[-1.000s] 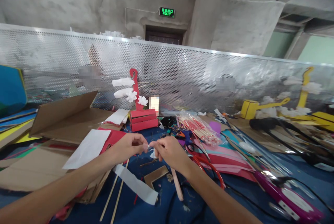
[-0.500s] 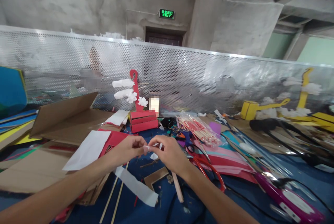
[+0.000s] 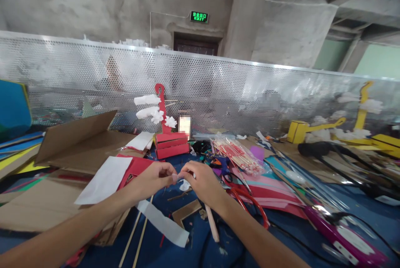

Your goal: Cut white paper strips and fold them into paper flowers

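Note:
My left hand and my right hand meet over the blue table, fingertips pinched together. Between them sits a small piece of white paper, mostly hidden by the fingers. Both hands are closed on it. Behind them stands a red cardboard model with white paper flowers on a curved red stem. A white paper strip and thin wooden sticks lie on the table below my left forearm.
Brown cardboard sheets and a white sheet lie at left. A bag of red-and-white sticks, red scissors, coloured paper and a magenta glue gun crowd the right. A perforated metal screen backs the table.
My two hands have drawn slightly closer, and the right fingers have closed over the white piece, hiding more of it. Nothing else has moved.

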`<state>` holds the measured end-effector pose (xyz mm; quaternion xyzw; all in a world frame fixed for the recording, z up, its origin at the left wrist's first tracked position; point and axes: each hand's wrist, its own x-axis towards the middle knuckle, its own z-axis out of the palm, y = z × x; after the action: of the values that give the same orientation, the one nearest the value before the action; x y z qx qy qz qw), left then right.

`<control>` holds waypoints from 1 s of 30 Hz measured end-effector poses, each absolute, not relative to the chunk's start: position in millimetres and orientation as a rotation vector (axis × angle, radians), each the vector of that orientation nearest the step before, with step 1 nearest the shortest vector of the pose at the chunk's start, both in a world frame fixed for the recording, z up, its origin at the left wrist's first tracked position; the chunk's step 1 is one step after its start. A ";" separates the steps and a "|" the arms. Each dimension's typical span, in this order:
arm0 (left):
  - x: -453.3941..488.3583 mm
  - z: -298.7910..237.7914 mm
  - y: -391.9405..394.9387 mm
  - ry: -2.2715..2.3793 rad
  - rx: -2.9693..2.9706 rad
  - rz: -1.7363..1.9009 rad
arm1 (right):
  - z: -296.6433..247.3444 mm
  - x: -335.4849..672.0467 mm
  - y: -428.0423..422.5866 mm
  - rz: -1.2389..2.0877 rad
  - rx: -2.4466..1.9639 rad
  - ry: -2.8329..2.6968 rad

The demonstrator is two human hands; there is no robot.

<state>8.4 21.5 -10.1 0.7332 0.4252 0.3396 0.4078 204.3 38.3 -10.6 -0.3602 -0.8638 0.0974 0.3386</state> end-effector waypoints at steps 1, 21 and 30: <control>8.3 -10.3 21.1 1.065 1.854 0.852 | -10.8 204.7 38.5 0.252 -0.949 -2.258; 8.1 -10.5 24.4 1.107 1.831 0.854 | -9.9 208.8 44.5 0.304 -1.110 -2.246; 5.9 -12.4 25.5 1.116 1.870 0.813 | -6.6 210.0 39.3 0.257 -1.030 -2.302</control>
<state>5.9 25.5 -12.4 0.7383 0.4404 0.3211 0.3972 210.0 39.3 -6.6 -0.3878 -0.8666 0.0968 0.2988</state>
